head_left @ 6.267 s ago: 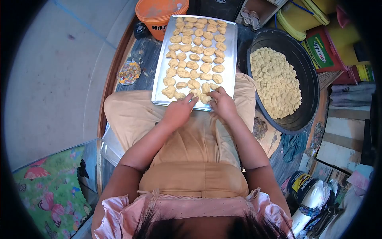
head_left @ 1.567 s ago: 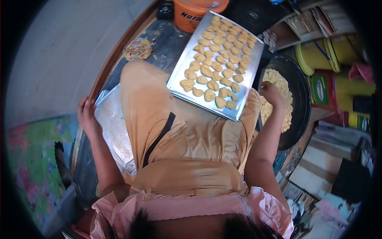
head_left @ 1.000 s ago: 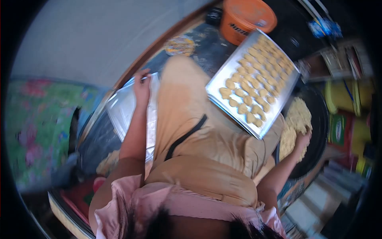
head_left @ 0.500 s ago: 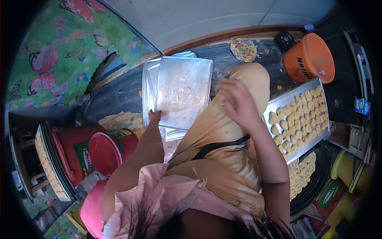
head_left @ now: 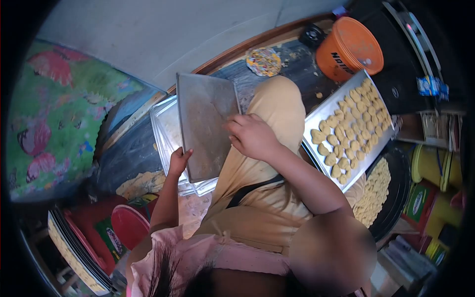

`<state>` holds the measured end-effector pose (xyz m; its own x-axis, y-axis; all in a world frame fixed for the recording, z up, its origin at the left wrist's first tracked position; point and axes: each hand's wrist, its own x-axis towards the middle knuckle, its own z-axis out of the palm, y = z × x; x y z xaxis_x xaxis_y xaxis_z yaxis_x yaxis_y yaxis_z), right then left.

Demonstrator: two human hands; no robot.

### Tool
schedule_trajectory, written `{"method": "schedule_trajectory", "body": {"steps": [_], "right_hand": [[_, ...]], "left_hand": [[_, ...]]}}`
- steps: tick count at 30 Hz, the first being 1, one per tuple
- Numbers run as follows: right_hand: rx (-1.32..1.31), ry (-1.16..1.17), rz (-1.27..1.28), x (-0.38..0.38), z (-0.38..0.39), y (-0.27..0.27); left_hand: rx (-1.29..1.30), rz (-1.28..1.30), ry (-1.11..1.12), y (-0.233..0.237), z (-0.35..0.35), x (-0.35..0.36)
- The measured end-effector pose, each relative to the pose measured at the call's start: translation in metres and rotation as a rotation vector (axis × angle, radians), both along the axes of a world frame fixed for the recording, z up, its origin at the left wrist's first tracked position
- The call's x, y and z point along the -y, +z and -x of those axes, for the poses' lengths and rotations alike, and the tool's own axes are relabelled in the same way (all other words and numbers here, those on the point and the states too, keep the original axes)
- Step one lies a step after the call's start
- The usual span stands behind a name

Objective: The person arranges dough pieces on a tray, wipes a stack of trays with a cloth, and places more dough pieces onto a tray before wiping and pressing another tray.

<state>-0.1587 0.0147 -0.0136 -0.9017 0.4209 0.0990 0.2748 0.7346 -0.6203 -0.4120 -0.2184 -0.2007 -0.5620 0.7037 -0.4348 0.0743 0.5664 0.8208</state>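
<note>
A metal baking tray point(head_left: 205, 131) stands tilted above a stack of similar trays point(head_left: 166, 119), its worn, greyish face towards me. My left hand point(head_left: 179, 162) grips its lower left edge, thumb on the face. At the tray's right edge is my right hand point(head_left: 253, 136), its bent fingers over the metal; its palm side is hidden. My knee, in tan cloth point(head_left: 277, 101), lies close behind that hand. To the right, a shiny tray point(head_left: 312, 118) carries rows of small shaped dough pieces point(head_left: 354, 126).
An orange bucket point(head_left: 341, 49) with a lid stands at the back right, near a colourful round pad point(head_left: 263, 62). A black round pan point(head_left: 401, 193) of dough pieces sits at right. Red buckets point(head_left: 129, 225) and stacked trays point(head_left: 74, 252) are at left, beside crumpled cloth point(head_left: 141, 184).
The top tray has been raised and tilted off the stack by my left hand. My right hand has come down and left onto its right edge. The whole view has turned slightly.
</note>
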Motion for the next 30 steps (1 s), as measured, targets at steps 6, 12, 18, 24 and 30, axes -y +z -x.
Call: {"method": "schedule_trajectory", "body": {"steps": [6, 12, 18, 24, 30], "right_hand": [[-0.357, -0.222, 0.331, -0.004, -0.015, 0.001], [-0.513, -0.278, 0.991, -0.006, -0.048, 0.045], [-0.632, -0.511, 0.989, -0.004, -0.056, 0.088], [-1.014, -0.679, 1.132, -0.017, -0.115, 0.046], [-1.259, -0.288, 1.243, -0.04, -0.145, 0.025]], "left_hand": [[-0.672, 0.025, -0.378, 0.173, -0.055, -0.096], [-0.92, -0.03, -0.436, 0.29, -0.104, -0.119], [-1.13, -0.289, -0.707, 0.306, -0.191, -0.151], [-0.829, -0.665, -0.084, 0.244, -0.151, -0.153], [0.961, -0.632, 0.166, 0.221, -0.123, -0.152]]}}
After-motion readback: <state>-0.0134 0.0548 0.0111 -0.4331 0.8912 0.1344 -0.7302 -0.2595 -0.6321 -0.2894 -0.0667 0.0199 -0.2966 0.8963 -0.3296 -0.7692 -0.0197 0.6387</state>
